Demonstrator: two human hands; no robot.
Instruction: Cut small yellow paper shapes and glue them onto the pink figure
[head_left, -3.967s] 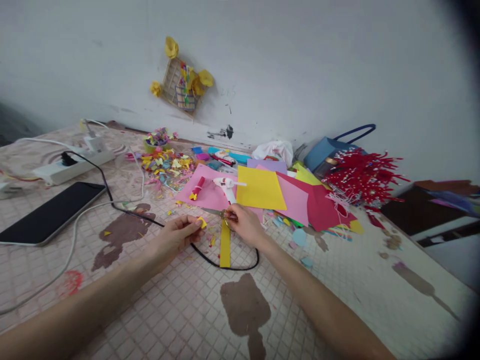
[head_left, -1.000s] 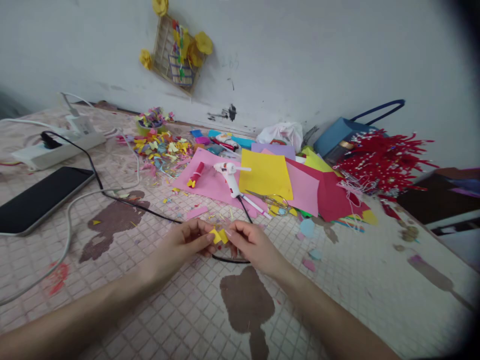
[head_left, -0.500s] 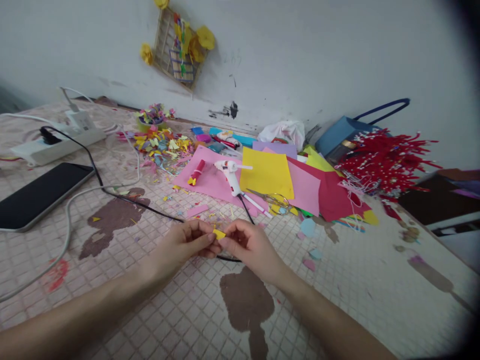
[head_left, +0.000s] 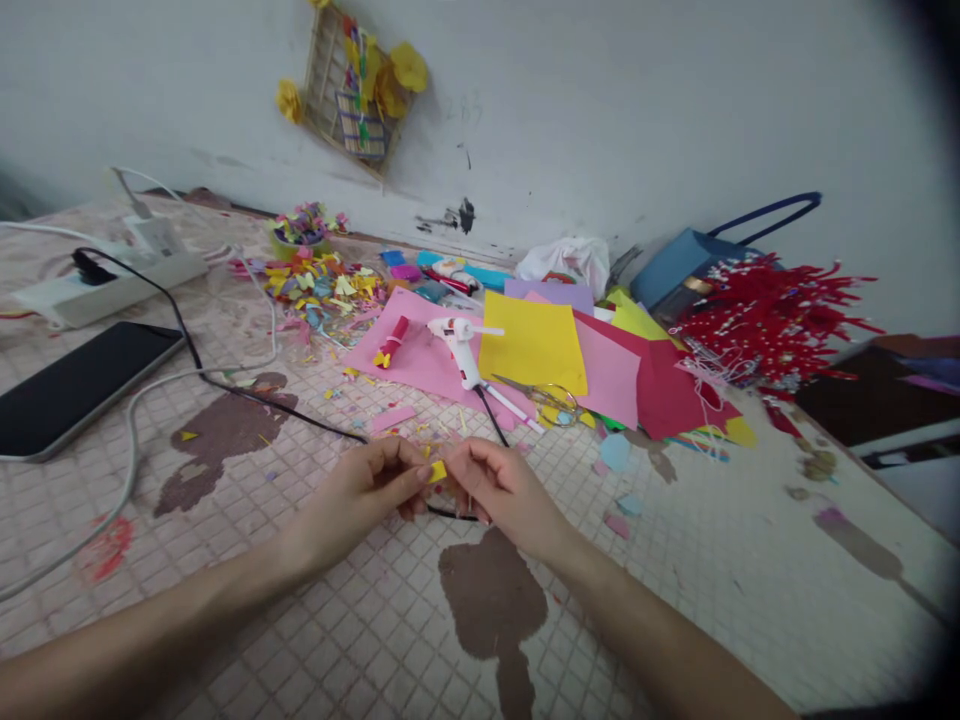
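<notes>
A small yellow paper piece (head_left: 437,471) is pinched between the thumb and fingers of my left hand (head_left: 384,478), above the tiled-pattern tabletop. My right hand (head_left: 504,490) is closed close to the piece's right edge, thumb against fingers. What its fingertips grip, if anything, is too small to make out. Beyond the hands lies a white glue gun (head_left: 459,350) on pink paper, its black cord running down behind my fingers. Scissors (head_left: 551,398) rest to its right, partly on a yellow sheet (head_left: 531,345).
Coloured paper scraps (head_left: 322,290) are heaped at the back left beside a filled bowl (head_left: 296,245). A phone (head_left: 82,390) and power strip (head_left: 112,285) with cables occupy the left. Red fuzzy stems (head_left: 765,320) and a blue bag (head_left: 679,265) stand right.
My right fingertips have shifted slightly off the yellow piece, and more of it shows. It is turned more upright in my left fingers. The view has moved slightly.
</notes>
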